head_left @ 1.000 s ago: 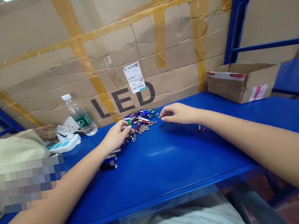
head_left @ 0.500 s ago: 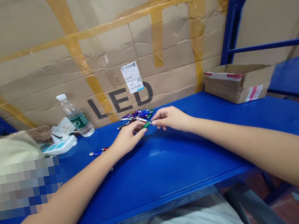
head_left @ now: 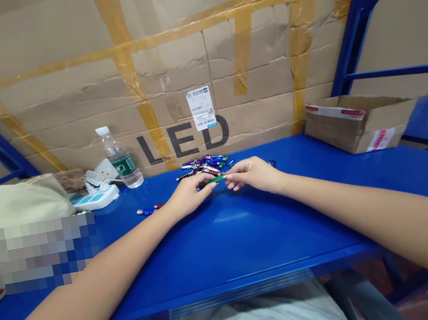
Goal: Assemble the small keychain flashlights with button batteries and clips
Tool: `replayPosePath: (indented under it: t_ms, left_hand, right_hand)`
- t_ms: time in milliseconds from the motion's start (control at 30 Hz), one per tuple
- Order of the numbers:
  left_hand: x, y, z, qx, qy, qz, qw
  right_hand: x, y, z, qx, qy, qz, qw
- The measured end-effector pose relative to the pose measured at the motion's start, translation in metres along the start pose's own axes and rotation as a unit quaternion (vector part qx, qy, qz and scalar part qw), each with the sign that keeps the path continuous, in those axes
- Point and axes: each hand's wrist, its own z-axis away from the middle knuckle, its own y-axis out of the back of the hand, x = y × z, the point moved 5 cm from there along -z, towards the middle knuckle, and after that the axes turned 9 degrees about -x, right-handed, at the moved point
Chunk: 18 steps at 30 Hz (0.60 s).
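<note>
A slim green metal tube, pen-like and too small to name surely, is held between both hands above the blue table. My left hand is closed around its left part with thumb and fingers. At the tube's right end, my right hand pinches the tip with thumb and forefinger. Just behind them lies a loose pile of similar shiny tubes in blue, purple, red and black. Left of my left wrist rests a blue tube, with a red one partly hidden by the forearm.
A water bottle and a white power strip stand at the back left, beside a pale bag. An open cardboard box sits at the right. Behind the blue table rises a large taped carton.
The camera view has turned slightly left, so the scene sits farther right. More of the green tube shows between my hands, and it lies more level.
</note>
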Motion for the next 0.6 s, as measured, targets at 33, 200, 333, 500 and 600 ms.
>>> replayPosePath:
  t_ms: [33,200,333,500,600]
  left_hand:
    - [0.0,0.0,0.0,-0.001,-0.002,-0.001,1.0]
    - [-0.001,-0.001,0.001,-0.013,-0.011,-0.013,1.0]
    - [0.0,-0.003,0.002,-0.025,-0.03,-0.017,0.999]
    - [0.004,-0.003,0.004,-0.018,-0.047,-0.005,0.999]
    - [0.007,-0.003,0.004,-0.022,-0.05,0.021,0.998]
  right_hand:
    - [-0.001,-0.001,0.001,-0.003,-0.001,0.011,1.0]
    - [-0.006,-0.001,0.002,-0.004,0.032,0.129,0.991]
    - [-0.013,0.003,0.003,-0.017,0.099,0.308,0.946]
    - [-0.028,0.0,0.011,-0.037,0.206,0.494,0.844]
    - [-0.037,-0.005,0.021,-0.042,0.274,0.603,0.748]
